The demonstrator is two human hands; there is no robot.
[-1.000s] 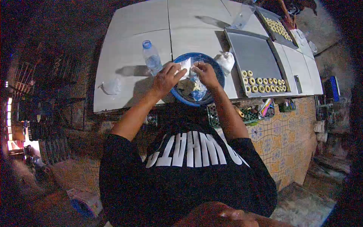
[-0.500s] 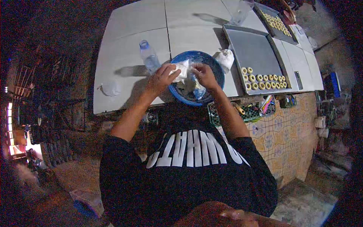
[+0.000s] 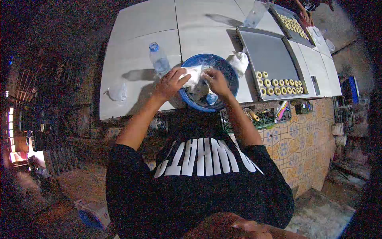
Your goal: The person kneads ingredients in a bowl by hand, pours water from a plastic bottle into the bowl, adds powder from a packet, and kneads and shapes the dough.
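Note:
Over a blue basin [image 3: 197,105] at the table's front edge, my left hand [image 3: 172,83] grips a white plastic packet [image 3: 193,75] with its fingers curled round the left side. My right hand [image 3: 215,81] is just to the right of the packet, fingers pinched together; what is between them is too small to make out. Below my hands, pale powdery material and a blue-and-white piece [image 3: 211,98] lie inside the basin. The hands and the packet hide part of the basin's inside.
A plastic bottle [image 3: 159,59] stands left of the basin, with a white bag [image 3: 117,92] farther left. To the right are another white bag [image 3: 239,63], a metal tray [image 3: 270,55] with ring-shaped dough pieces, and a phone [image 3: 315,85]. Another person's hand [image 3: 305,16] is by the far tray [image 3: 283,15].
My hands stay over the basin, and the packet in my left hand has tilted slightly. The blue-and-white piece in the basin shows less. The other person's arm has come farther into view.

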